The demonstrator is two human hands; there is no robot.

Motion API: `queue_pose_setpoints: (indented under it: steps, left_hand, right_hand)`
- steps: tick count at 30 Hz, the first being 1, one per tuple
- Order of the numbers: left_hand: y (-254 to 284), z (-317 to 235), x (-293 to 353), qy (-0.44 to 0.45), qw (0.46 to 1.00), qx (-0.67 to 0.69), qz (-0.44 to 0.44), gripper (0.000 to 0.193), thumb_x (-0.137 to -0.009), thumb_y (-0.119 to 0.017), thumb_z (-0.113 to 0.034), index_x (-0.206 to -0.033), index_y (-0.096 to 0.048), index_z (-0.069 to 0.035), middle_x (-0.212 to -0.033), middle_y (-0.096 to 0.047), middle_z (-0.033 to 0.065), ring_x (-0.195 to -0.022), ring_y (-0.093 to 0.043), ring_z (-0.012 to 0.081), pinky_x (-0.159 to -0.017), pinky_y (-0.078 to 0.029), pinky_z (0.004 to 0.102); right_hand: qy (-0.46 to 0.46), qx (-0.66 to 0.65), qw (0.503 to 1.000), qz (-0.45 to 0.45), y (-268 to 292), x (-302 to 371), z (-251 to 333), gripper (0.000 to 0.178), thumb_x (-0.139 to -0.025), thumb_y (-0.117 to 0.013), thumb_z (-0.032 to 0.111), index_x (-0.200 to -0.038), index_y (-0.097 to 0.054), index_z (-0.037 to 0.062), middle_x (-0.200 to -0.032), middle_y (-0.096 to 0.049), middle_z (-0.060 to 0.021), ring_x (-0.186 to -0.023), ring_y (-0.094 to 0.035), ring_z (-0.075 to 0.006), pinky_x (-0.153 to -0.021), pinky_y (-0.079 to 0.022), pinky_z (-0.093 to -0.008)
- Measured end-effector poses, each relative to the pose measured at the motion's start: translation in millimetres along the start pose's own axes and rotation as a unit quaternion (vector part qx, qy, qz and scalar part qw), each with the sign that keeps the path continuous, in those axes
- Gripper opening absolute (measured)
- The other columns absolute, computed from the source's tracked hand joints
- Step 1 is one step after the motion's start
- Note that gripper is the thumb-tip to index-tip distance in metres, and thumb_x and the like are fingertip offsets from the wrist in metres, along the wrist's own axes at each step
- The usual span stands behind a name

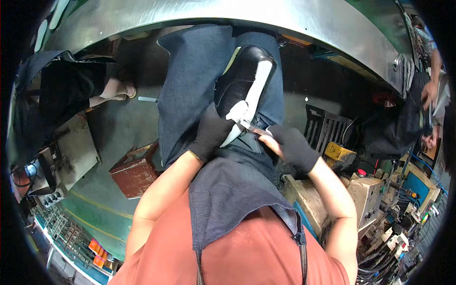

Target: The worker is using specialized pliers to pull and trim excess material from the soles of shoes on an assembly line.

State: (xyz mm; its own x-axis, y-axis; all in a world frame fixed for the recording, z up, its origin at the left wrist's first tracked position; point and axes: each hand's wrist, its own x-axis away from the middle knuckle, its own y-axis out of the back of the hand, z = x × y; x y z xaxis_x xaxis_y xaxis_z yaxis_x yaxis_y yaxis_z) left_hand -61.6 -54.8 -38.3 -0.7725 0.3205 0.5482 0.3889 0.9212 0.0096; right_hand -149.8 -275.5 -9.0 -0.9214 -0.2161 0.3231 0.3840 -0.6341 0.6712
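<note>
A black shoe lies lengthwise on my denim-covered lap, toe pointing away from me. A white strip runs along its right side, with a bunched white piece near the heel end. My left hand, in a black glove, is closed at the shoe's near left side and steadies it. In my right hand, gloved with some fingertips bare, is a slim tool with a metal blade. Its tip meets the bunched white piece. The tool's exact kind is unclear, and my fingers hide its handle.
A curved-looking steel bench spans the far side. A brown wooden box stands left on the floor. At right are a dark slatted crate, a yellow box and a machine box with a red button. Co-workers sit at both sides.
</note>
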Motion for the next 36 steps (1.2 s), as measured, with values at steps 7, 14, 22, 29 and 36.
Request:
queue_pose_setpoints:
  steps: [7,14,22,29,36]
  left_hand:
    - [6.6,26.0,-16.0,-0.035,0.998,-0.046,-0.017,0.079,-0.075,-0.081,-0.033,-0.132,-0.046,0.01,-0.125,-0.059,0.0246,-0.119,-0.058,0.0312,-0.101,-0.045,0.037]
    - [27.8,28.0,11.8,-0.09,0.988,-0.026,0.124,0.092,-0.071,-0.086,-0.025,-0.144,-0.037,0.004,-0.14,-0.048,0.0208,-0.132,-0.046,0.0264,-0.111,-0.036,0.0349]
    - [25.1,19.6,13.2,0.01,0.991,0.068,0.118,0.053,-0.102,-0.051,-0.046,-0.128,-0.054,0.001,-0.123,-0.062,0.0126,-0.113,-0.058,0.0206,-0.098,-0.044,0.0318]
    - [7.1,33.4,7.7,-0.162,0.966,-0.197,-0.031,0.07,-0.087,-0.073,-0.039,-0.128,-0.043,0.009,-0.108,-0.062,0.0311,-0.103,-0.064,0.0391,-0.09,-0.049,0.0419]
    - [28.7,6.2,26.2,-0.064,0.98,-0.102,0.157,0.072,-0.083,-0.079,-0.036,-0.129,-0.043,0.006,-0.114,-0.065,0.0232,-0.108,-0.064,0.03,-0.092,-0.05,0.0389]
  right_hand:
    - [-0.007,0.03,0.98,0.197,97.1,-17.0,49.7,0.041,-0.099,-0.054,0.044,-0.102,-0.068,0.0054,-0.087,-0.066,-0.0216,-0.082,-0.064,-0.0419,-0.069,-0.049,-0.045]
    - [-0.014,-0.16,0.987,0.021,5.6,-22.4,6.8,0.033,-0.099,-0.058,0.032,-0.094,-0.064,-0.0003,-0.076,-0.061,-0.0154,-0.067,-0.059,-0.0244,-0.061,-0.044,-0.0364]
    - [-0.2,-0.25,0.945,0.074,-23.2,22.0,-10.7,0.043,-0.103,-0.051,0.039,-0.093,-0.063,-0.002,-0.068,-0.057,-0.0066,-0.063,-0.053,-0.0132,-0.064,-0.047,-0.0311]
    - [-0.183,-0.146,0.96,0.151,37.9,17.9,5.9,0.045,-0.101,-0.054,0.041,-0.091,-0.062,-0.0021,-0.066,-0.058,-0.0136,-0.06,-0.055,-0.0194,-0.061,-0.045,-0.0339]
    - [0.133,-0.105,0.983,0.068,58.8,-31.0,83.0,0.028,-0.096,-0.063,0.025,-0.088,-0.058,-0.0017,-0.072,-0.049,-0.0155,-0.064,-0.051,-0.0278,-0.06,-0.04,-0.0339]
